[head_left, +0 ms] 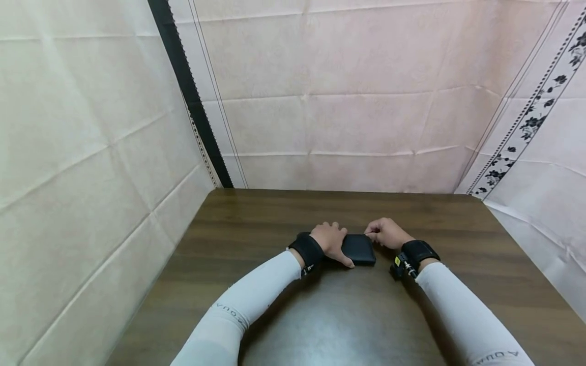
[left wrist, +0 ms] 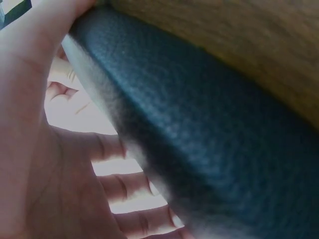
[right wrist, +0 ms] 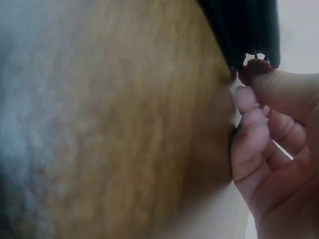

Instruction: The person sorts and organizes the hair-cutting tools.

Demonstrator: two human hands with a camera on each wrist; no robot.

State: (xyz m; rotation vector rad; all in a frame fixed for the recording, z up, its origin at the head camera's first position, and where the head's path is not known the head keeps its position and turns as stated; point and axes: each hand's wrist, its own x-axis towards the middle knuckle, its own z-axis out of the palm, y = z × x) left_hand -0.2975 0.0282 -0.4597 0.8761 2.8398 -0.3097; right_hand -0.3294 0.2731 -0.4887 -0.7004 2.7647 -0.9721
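Observation:
A black case (head_left: 358,249) with a grained, leather-like surface lies on the wooden table. My left hand (head_left: 328,241) grips its left part, thumb along the near edge and fingers spread over to the far side. In the left wrist view the grained side of the case (left wrist: 199,114) fills much of the picture, with fingers (left wrist: 119,189) beyond it. At the far right corner my right hand (head_left: 388,233) pinches a small zipper pull between thumb and fingertips, which mostly hide it. The right wrist view shows the thumb (right wrist: 284,92) against the end of the case (right wrist: 244,30), where two black layers meet.
The brown wooden table (head_left: 274,208) runs back to a pale cloth wall (head_left: 357,122), with another cloth wall (head_left: 100,152) on the left. Black bands with small devices sit on both wrists, over white sleeves (head_left: 256,290).

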